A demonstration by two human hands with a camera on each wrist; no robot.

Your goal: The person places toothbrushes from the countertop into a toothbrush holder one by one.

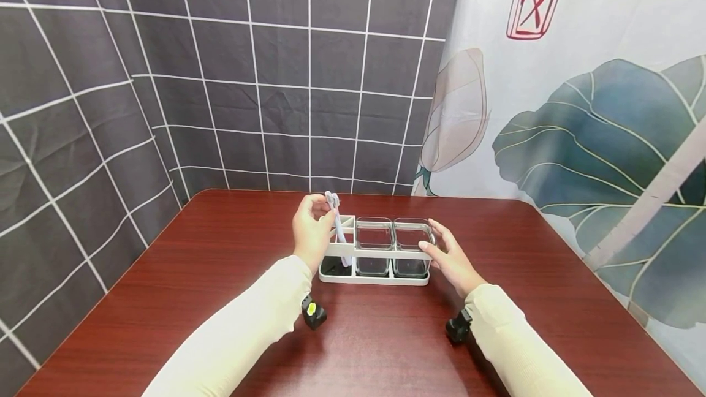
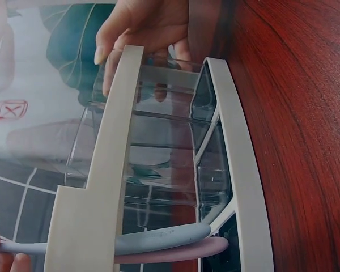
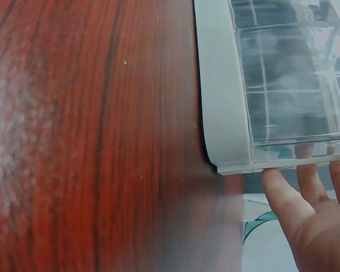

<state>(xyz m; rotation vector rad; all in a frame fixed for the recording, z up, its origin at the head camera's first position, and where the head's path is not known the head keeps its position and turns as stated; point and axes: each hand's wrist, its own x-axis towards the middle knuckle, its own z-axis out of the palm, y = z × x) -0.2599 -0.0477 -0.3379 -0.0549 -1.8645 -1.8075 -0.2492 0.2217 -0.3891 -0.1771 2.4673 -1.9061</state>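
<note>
A white toothbrush holder (image 1: pixel 375 281) stands on the table, with two clear cups, a left cup (image 1: pixel 375 244) and a right cup (image 1: pixel 410 244), in its right part. Two toothbrushes stand in its left compartment, a blue toothbrush (image 2: pixel 158 239) and a pink toothbrush (image 2: pixel 184 251), their handle ends low near the dark base. My left hand (image 1: pixel 311 231) pinches the blue toothbrush near its head, above the holder's top frame. At the holder's right end, my right hand (image 1: pixel 453 262) grips the frame, thumb in front and fingers spread against the end by the right cup.
The reddish-brown wooden table (image 1: pixel 231 244) extends around the holder. Behind it hang a dark gridded cloth (image 1: pixel 281 103) and, to the right, a white cloth with leaf prints (image 1: pixel 607 133). Black wrist cameras sit under both cuffs, close over the tabletop.
</note>
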